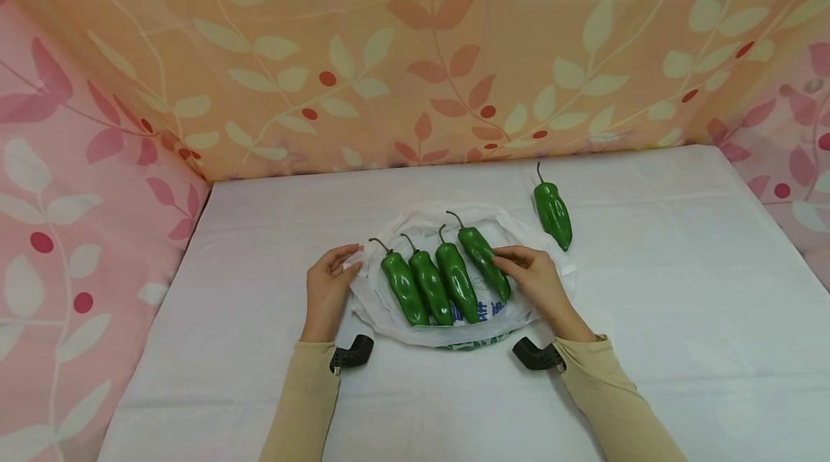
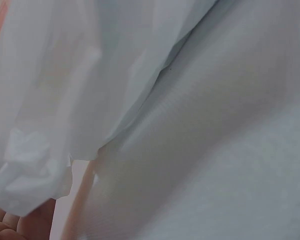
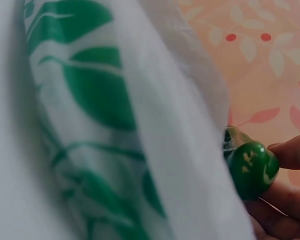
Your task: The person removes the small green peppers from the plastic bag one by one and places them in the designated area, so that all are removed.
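A white plastic bag (image 1: 395,224) lies spread on the table, its rim turned up around several long green peppers. Three of these, among them the leftmost pepper (image 1: 403,287), lie side by side in the bag. At the bag's left edge my left hand (image 1: 329,289) pinches the plastic, and in the left wrist view the bag (image 2: 50,100) covers part of the fingers (image 2: 37,220). My right hand (image 1: 534,282) grips the rightmost pepper in the bag (image 1: 478,253) between thumb and fingers. The right wrist view shows that pepper's tip (image 3: 254,170) beyond the bag wall.
Another green pepper (image 1: 553,213) lies on the white tablecloth (image 1: 674,289), behind the bag to the right. Floral cloth walls (image 1: 363,51) close in the back and both sides. Black wrist camera mounts (image 1: 353,354) sit at the sleeves, near the bag's front edge.
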`<state>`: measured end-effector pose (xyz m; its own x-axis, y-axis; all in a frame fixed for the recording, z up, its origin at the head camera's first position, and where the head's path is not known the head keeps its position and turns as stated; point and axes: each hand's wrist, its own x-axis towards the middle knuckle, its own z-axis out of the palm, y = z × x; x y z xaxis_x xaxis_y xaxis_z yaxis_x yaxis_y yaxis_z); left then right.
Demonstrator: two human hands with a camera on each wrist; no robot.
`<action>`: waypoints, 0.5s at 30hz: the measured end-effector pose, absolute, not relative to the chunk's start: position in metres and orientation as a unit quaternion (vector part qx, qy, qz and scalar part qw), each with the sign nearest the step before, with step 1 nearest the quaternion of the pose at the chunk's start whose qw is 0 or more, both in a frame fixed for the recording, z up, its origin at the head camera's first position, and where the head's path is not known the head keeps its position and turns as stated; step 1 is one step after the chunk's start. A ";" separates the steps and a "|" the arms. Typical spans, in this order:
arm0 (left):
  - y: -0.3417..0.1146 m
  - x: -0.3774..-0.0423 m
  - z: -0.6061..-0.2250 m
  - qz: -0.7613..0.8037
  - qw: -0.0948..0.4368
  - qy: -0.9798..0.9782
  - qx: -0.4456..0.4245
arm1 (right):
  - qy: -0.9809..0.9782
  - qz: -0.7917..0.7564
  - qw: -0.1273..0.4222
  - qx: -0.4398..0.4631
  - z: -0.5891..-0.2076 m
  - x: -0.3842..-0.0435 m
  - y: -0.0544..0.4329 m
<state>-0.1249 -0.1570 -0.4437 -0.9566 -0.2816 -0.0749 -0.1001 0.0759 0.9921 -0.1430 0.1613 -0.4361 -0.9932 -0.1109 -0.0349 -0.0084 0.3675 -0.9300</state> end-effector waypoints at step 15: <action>-0.156 -0.124 -0.443 -0.670 0.068 -0.728 0.129 | 0.839 -0.540 0.062 -0.028 -0.438 -0.143 0.162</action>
<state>-0.1242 -0.1562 -0.4425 -0.9575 -0.2790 -0.0728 -0.0958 0.0698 0.9930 -0.1430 0.1619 -0.4381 -0.9908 -0.1130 -0.0742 0.0206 0.4160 -0.9091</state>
